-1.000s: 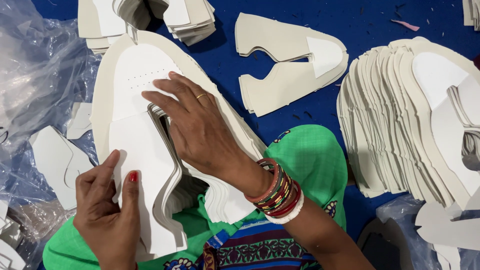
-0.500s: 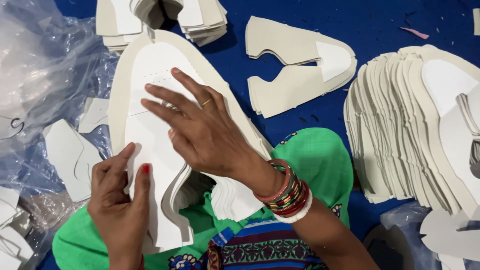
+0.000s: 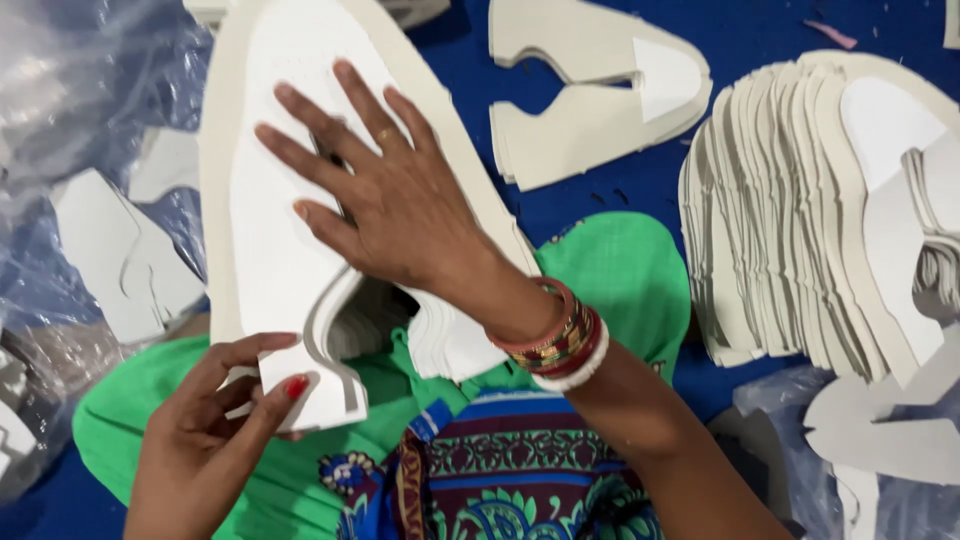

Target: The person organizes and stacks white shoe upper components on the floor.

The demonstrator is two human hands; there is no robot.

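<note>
A stack of white, shoe-upper-shaped cut pieces (image 3: 270,220) rests on my lap over green cloth (image 3: 620,280). My right hand (image 3: 385,190) lies flat on top of the stack, fingers spread, with a ring and several bangles at the wrist. My left hand (image 3: 215,425) pinches the near lower tab of the top pieces between thumb and fingers; its thumbnail is painted red.
A fanned pile of the same white pieces (image 3: 830,220) sits at the right on the blue surface (image 3: 640,190). A smaller stack (image 3: 600,90) lies at top centre. Clear plastic wrap with loose white pieces (image 3: 120,250) is at the left.
The view has moved closer to the stack. My right hand stays pressed on top, while my left hand has shifted down to the stack's near tab.
</note>
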